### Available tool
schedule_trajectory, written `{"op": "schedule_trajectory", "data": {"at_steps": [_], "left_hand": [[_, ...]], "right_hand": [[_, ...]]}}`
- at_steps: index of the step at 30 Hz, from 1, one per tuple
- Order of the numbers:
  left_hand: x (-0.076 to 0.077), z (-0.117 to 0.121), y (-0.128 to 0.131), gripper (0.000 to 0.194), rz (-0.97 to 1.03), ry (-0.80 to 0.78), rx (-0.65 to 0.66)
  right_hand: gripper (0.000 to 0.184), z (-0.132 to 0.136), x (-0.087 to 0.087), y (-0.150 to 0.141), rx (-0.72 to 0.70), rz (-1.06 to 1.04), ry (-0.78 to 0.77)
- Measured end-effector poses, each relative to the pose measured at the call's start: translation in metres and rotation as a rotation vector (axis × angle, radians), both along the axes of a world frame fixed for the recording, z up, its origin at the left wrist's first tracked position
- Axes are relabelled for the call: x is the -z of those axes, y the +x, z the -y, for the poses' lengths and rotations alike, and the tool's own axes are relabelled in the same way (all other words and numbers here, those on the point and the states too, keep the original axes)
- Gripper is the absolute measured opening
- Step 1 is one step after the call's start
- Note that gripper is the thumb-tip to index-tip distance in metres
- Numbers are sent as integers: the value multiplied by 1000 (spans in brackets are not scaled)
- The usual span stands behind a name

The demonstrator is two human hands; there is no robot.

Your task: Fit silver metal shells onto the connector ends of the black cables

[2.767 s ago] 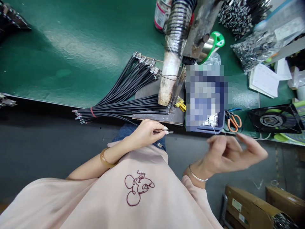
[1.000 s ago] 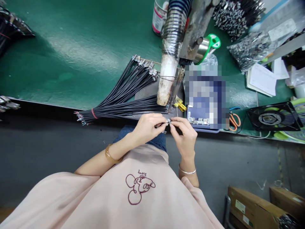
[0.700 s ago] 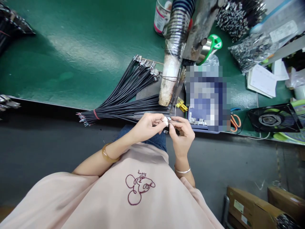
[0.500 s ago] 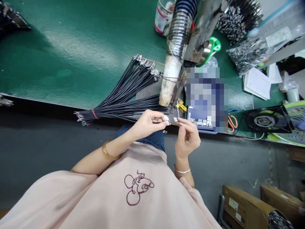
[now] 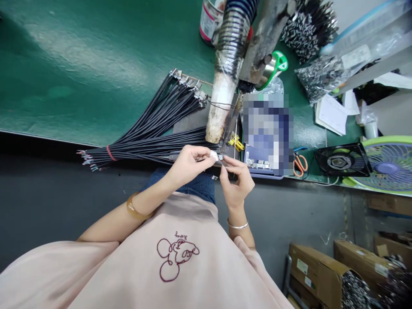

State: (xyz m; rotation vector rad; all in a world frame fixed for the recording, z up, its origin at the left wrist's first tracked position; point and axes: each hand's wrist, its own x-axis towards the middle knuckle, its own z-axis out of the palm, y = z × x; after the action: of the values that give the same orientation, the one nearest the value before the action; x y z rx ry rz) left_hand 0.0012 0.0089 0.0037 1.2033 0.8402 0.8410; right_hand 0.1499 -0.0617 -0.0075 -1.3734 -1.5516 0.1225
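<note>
My left hand (image 5: pixel 194 164) is closed in a pinch, with a white cover on a fingertip; what it grips is too small to make out. Facing it, my right hand (image 5: pixel 237 178) pinches with thumb and index finger, and a small shiny metal connector (image 5: pixel 220 157) shows at its fingertips. The two sets of fingertips almost meet at the bench edge. Behind my left hand lies a bundle of black cables (image 5: pixel 144 146), tied by a red band (image 5: pixel 110 152). Another fan of black cables (image 5: pixel 161 105) ends in metal connectors (image 5: pixel 193 86).
A ribbed hose with a pale nozzle (image 5: pixel 217 116) hangs just above my hands. Right of them sit a yellow tool (image 5: pixel 236 142), a blue tray (image 5: pixel 265 174) holding connectors, orange-handled scissors (image 5: pixel 300 165) and a black fan (image 5: pixel 343 162). Cardboard boxes (image 5: pixel 309 266) stand on the floor.
My right hand has moved left, bringing the small connector close to my left fingertips. The whole view has shifted slightly, so the bench things appear further left.
</note>
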Motion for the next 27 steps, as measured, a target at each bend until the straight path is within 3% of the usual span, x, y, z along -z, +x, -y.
{"op": "schedule_trajectory", "data": {"at_steps": [4, 16, 27], "left_hand": [[-1, -1, 3, 18, -16, 3, -42], [-6, 0, 16, 11, -13, -29, -210], [-2, 2, 14, 8, -110, 10, -168]], "right_hand": [[13, -2, 1, 0, 4, 162, 79], [9, -16, -5, -2, 47, 92, 21], [8, -13, -4, -1, 54, 96, -16]]}}
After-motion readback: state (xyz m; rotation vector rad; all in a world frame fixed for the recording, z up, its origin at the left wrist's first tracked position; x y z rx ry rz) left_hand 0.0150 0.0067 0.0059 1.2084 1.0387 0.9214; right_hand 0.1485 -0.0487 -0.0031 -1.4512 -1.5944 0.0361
